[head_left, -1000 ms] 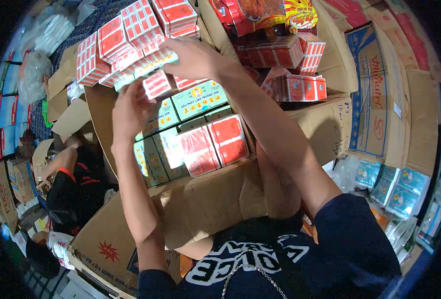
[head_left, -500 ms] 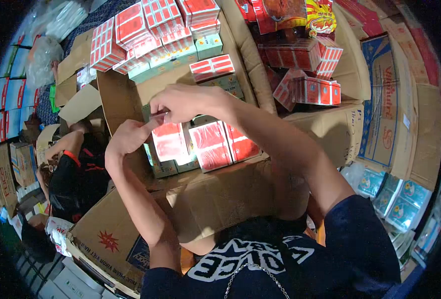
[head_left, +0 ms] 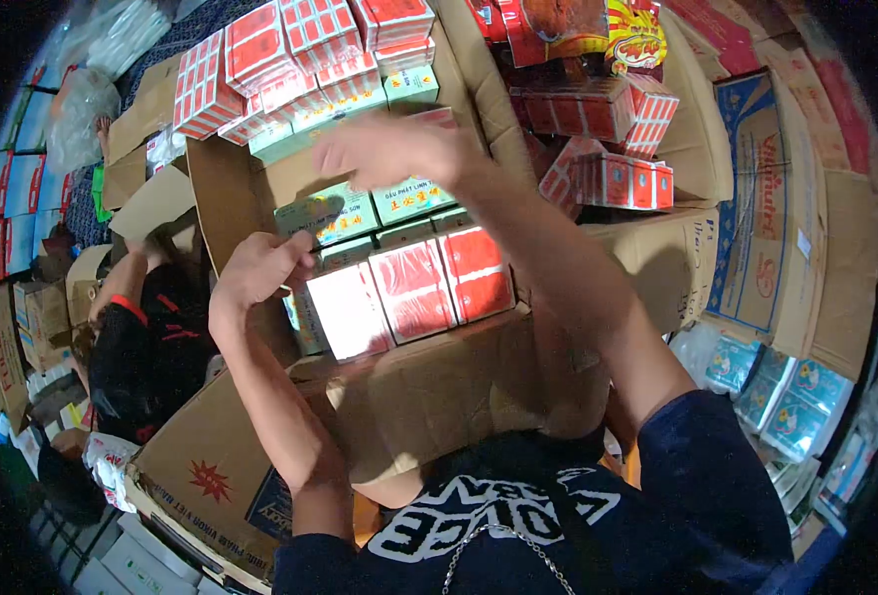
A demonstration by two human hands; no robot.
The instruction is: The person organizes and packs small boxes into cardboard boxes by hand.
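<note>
An open cardboard box (head_left: 409, 397) holds green boxes (head_left: 335, 215) with yellow print. Three red-and-white packs (head_left: 411, 285) lie side by side on them along the near edge, the left one bright with glare. My left hand (head_left: 265, 270) is at the box's left side, beside that left pack, its fingers bent close together; whether something is between them I cannot make out. Above the green boxes hovers my right hand (head_left: 389, 154), blurred by motion, partly hiding a red pack behind it. More red-and-white packs (head_left: 290, 50) are stacked on green boxes at the far end.
Right of the box, another carton (head_left: 697, 129) holds red packs (head_left: 598, 109) and snack bags (head_left: 568, 30). A flattened Vikinutri carton (head_left: 756, 198) stands farther right, above teal packs (head_left: 796, 397). On the left, another person (head_left: 151, 337) in black sits among cartons.
The pack that both hands held has been set down left of the two red packs. My right hand has let go and moved up and away; my left stays near the pack.
</note>
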